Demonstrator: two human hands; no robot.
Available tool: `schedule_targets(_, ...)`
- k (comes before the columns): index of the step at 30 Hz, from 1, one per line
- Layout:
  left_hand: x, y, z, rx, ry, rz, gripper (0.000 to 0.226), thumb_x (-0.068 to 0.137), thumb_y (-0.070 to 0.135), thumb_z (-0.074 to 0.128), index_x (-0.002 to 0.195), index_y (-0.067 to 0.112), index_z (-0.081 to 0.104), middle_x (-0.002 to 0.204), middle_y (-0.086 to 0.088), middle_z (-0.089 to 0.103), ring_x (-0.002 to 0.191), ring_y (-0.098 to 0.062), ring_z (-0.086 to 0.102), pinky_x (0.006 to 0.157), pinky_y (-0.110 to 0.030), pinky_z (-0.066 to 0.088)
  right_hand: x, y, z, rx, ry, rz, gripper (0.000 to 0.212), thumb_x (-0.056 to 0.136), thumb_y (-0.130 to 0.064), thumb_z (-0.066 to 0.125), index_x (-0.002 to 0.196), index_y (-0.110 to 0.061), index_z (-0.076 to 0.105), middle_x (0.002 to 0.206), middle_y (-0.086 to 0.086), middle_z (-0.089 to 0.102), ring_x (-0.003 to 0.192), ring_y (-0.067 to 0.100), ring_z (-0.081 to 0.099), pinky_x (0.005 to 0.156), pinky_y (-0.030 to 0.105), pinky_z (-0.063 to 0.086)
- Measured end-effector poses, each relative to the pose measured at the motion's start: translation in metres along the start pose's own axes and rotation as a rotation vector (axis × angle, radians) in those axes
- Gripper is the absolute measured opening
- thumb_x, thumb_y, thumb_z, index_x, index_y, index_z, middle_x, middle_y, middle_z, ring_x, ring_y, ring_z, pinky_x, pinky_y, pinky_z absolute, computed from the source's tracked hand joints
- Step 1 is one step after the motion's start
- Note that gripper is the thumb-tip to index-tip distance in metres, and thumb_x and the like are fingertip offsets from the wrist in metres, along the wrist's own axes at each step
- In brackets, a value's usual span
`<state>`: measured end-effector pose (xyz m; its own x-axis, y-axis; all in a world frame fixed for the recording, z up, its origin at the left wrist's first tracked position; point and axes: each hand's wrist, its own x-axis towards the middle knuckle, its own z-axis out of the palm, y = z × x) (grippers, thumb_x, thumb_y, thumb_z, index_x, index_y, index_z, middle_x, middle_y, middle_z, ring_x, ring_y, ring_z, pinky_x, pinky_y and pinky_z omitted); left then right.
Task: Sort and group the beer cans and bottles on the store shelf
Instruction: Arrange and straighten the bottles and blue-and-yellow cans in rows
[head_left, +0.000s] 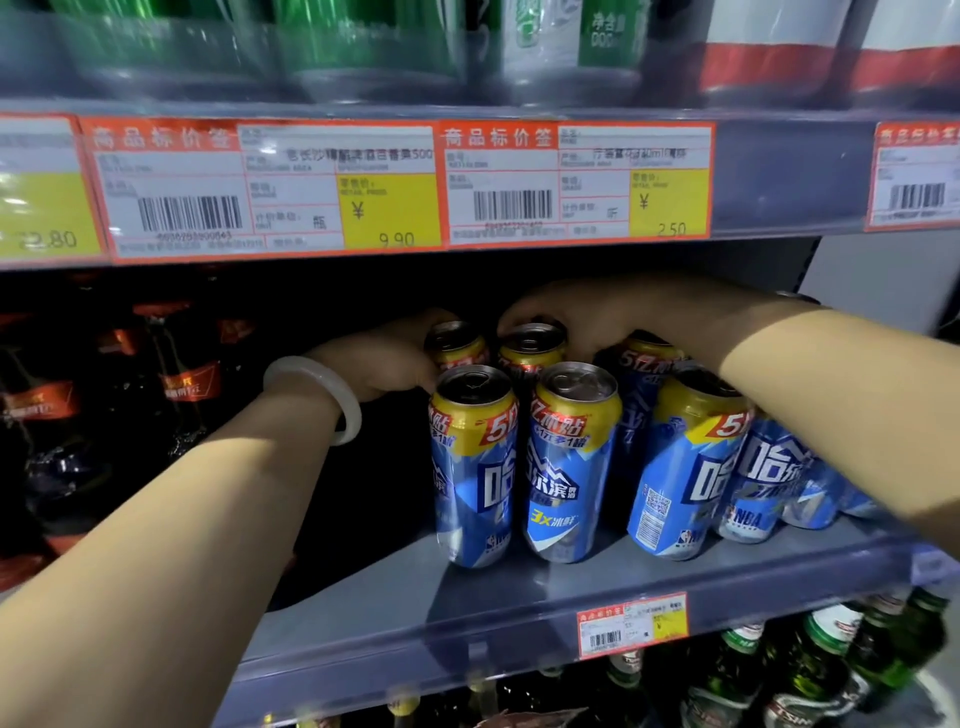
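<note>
Several blue and yellow beer cans stand on the grey middle shelf (519, 597). Two front cans (475, 467) (569, 462) stand side by side; a third (680, 467) leans right beneath my right forearm. Behind them stand two back-row cans (457, 343) (530, 345). My left hand (384, 364), with a white bangle on its wrist, is wrapped around the left back-row can from the left. My right hand (587, 317) reaches in from the right and grips the top of the other back-row can. Fingertips of both hands are hidden behind the cans.
Dark bottles with orange labels (182, 384) fill the left of the same shelf. Green bottles (810, 660) stand on the shelf below. Above, price tags (343, 187) line the upper shelf edge, with green and white cans (550, 36) on it. A grey side panel (883, 280) closes the right.
</note>
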<state>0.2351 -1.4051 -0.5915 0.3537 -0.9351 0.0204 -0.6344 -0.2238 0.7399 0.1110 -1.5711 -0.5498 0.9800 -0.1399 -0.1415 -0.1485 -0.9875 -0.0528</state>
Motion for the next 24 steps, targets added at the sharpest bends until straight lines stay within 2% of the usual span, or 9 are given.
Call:
schedule_targets(6, -0.004, 0.016, 0.001, 0.029, -0.122, 0.006, 0.049, 0.068, -0.025, 0.060, 0.107, 0.004, 0.054, 0.095, -0.005, 0.061, 0.088, -0.013, 0.057, 0.070, -0.016, 0.048, -0.002, 0.006, 0.000, -0.001, -0.046, 0.047, 0.076, 0.067, 0.000, 0.076, 0.131, -0.026, 0.044, 0.130, 0.001, 0.049, 0.117, 0.023, 0.047, 0.099, 0.043, 0.043)
schedule_targets(9, -0.001, 0.021, 0.003, 0.104, -0.143, -0.005, 0.053, 0.070, -0.022, 0.061, 0.119, -0.005, 0.052, 0.116, -0.018, 0.059, 0.106, -0.026, 0.055, 0.084, -0.031, 0.048, -0.004, 0.008, 0.000, -0.016, -0.069, 0.080, 0.081, 0.065, 0.000, 0.077, 0.133, -0.027, 0.043, 0.133, 0.002, 0.048, 0.119, 0.024, 0.046, 0.099, 0.044, 0.043)
schedule_targets(12, 0.001, 0.016, -0.002, 0.131, -0.137, -0.027, 0.058, 0.065, -0.015, 0.064, 0.119, 0.001, 0.054, 0.114, -0.012, 0.060, 0.108, -0.024, 0.054, 0.085, -0.031, 0.047, -0.007, 0.007, 0.002, -0.017, -0.060, 0.107, 0.085, 0.066, 0.001, 0.076, 0.138, -0.027, 0.040, 0.138, 0.003, 0.045, 0.124, 0.025, 0.043, 0.102, 0.044, 0.041)
schedule_targets(14, 0.003, 0.012, -0.005, 0.185, -0.102, -0.053, 0.057, 0.065, -0.011, 0.064, 0.117, 0.010, 0.057, 0.114, -0.009, 0.062, 0.110, -0.026, 0.056, 0.093, -0.040, 0.047, -0.013, 0.005, 0.002, -0.011, -0.030, 0.126, 0.085, 0.069, 0.002, 0.073, 0.141, -0.025, 0.038, 0.140, 0.003, 0.044, 0.126, 0.025, 0.043, 0.104, 0.043, 0.040)
schedule_targets(17, 0.007, 0.020, -0.008, 0.397, 0.033, -0.116, 0.051, 0.085, -0.002, 0.056, 0.134, 0.011, 0.045, 0.131, -0.010, 0.052, 0.119, -0.027, 0.049, 0.101, -0.037, 0.040, -0.039, 0.004, -0.004, 0.135, 0.144, 0.184, 0.069, 0.080, 0.004, 0.063, 0.140, -0.020, 0.040, 0.136, 0.004, 0.050, 0.124, 0.024, 0.049, 0.103, 0.039, 0.042)
schedule_targets(19, 0.009, 0.030, -0.007, 0.327, 0.172, -0.106, 0.049, 0.094, 0.003, 0.047, 0.141, 0.008, 0.034, 0.140, -0.012, 0.044, 0.126, -0.027, 0.043, 0.101, -0.031, 0.035, -0.071, 0.004, -0.011, 0.244, 0.278, 0.239, 0.051, 0.088, -0.007, 0.059, 0.135, -0.021, 0.045, 0.124, -0.001, 0.056, 0.118, 0.019, 0.052, 0.099, 0.030, 0.042)
schedule_targets(21, 0.004, 0.046, -0.002, 0.175, 0.304, -0.017, 0.043, 0.097, 0.015, 0.047, 0.139, 0.009, 0.039, 0.135, -0.006, 0.049, 0.123, -0.021, 0.046, 0.094, -0.023, 0.035, -0.104, 0.005, -0.012, 0.312, 0.329, 0.276, 0.039, 0.089, -0.029, 0.059, 0.127, -0.024, 0.053, 0.113, -0.008, 0.057, 0.111, 0.015, 0.055, 0.096, 0.024, 0.040)
schedule_targets(22, -0.002, 0.055, 0.003, 0.153, 0.328, 0.036, 0.040, 0.096, 0.023, 0.048, 0.134, 0.011, 0.046, 0.127, -0.002, 0.053, 0.117, -0.017, 0.050, 0.090, -0.021, 0.036, -0.118, 0.005, -0.011, 0.332, 0.315, 0.302, 0.043, 0.085, -0.040, 0.060, 0.125, -0.025, 0.055, 0.114, -0.010, 0.058, 0.110, 0.014, 0.055, 0.095, 0.024, 0.039)
schedule_targets(24, -0.010, 0.068, 0.017, 0.204, 0.225, 0.160, 0.042, 0.090, 0.044, 0.049, 0.118, 0.013, 0.059, 0.113, 0.001, 0.062, 0.105, -0.016, 0.057, 0.087, -0.027, 0.043, -0.139, 0.005, -0.005, 0.338, 0.190, 0.358, 0.068, 0.068, -0.055, 0.060, 0.130, -0.030, 0.050, 0.124, -0.012, 0.056, 0.111, 0.010, 0.053, 0.095, 0.022, 0.037)
